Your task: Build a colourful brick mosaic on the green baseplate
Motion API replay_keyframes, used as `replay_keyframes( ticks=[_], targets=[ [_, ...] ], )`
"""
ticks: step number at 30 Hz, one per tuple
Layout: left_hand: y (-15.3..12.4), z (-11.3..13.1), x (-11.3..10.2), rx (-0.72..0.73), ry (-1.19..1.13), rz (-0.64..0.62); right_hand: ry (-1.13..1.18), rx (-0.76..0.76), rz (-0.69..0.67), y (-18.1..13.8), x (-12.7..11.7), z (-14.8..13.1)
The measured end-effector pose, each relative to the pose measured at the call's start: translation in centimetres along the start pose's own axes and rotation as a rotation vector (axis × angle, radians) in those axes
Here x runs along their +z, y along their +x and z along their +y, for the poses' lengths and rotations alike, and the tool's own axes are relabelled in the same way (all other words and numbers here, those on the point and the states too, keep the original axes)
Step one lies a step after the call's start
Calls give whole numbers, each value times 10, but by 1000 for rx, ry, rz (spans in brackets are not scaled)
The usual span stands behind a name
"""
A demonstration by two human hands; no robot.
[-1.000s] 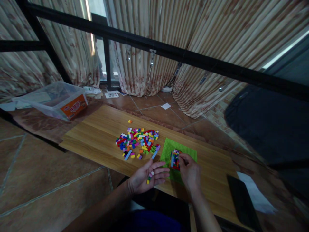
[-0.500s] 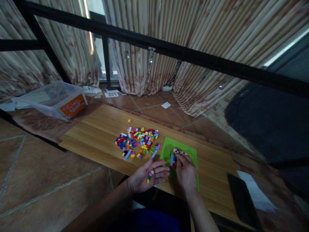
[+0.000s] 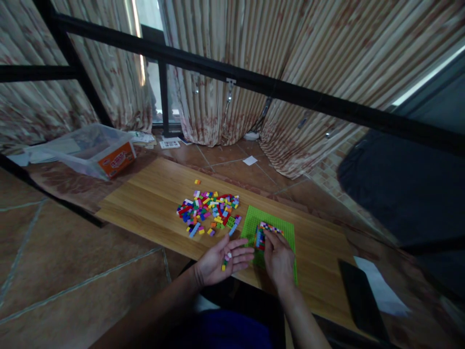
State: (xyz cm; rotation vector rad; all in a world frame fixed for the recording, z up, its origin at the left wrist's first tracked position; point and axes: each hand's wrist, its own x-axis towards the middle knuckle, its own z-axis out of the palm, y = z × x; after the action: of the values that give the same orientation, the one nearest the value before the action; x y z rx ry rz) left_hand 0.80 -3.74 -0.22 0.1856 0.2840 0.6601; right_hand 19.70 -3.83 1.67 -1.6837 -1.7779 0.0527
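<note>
My left hand (image 3: 225, 259) lies palm up in front of the table edge, fingers stretched and spread, carrying a few small toy bricks (image 3: 224, 266) in white, pink, green and yellow. On the green baseplate (image 3: 250, 220) stands a block-shaped build of multicoloured bricks (image 3: 260, 237). My right hand (image 3: 279, 259) reaches over this build, its fingers pinched together at the near right part. Whatever sits between those fingertips is hidden. Left of the baseplate, a loose pile of toy bricks (image 3: 210, 208) spreads over the wooden table (image 3: 145, 194).
A clear plastic bin (image 3: 82, 162) with an orange label stands beyond the table's left end. A black flat object (image 3: 361, 295) and a white paper (image 3: 381, 286) lie at the right. One orange-yellow brick (image 3: 197, 182) sits behind the pile. A black metal rail (image 3: 232, 80) crosses above.
The view has shifted slightly. Both hands keep nearly the same places: the left one palm up with bricks, the right one at the build.
</note>
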Motion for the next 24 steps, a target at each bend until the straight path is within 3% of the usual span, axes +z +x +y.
replay_keyframes(
  ticks=[4,8,11,24],
  targets=[
    [0,1,1,-11,-37,5,54,39,-3,-13,-6,-23],
    [2,1,2,-8,-103,6,248,-39,-227,-25,-5,-53],
    [2,2,2,-7,-144,10,298,-87,-317,-27,-1,-67],
    [2,1,2,-11,-125,9,311,-108,-356,-32,6,-65]
  ],
)
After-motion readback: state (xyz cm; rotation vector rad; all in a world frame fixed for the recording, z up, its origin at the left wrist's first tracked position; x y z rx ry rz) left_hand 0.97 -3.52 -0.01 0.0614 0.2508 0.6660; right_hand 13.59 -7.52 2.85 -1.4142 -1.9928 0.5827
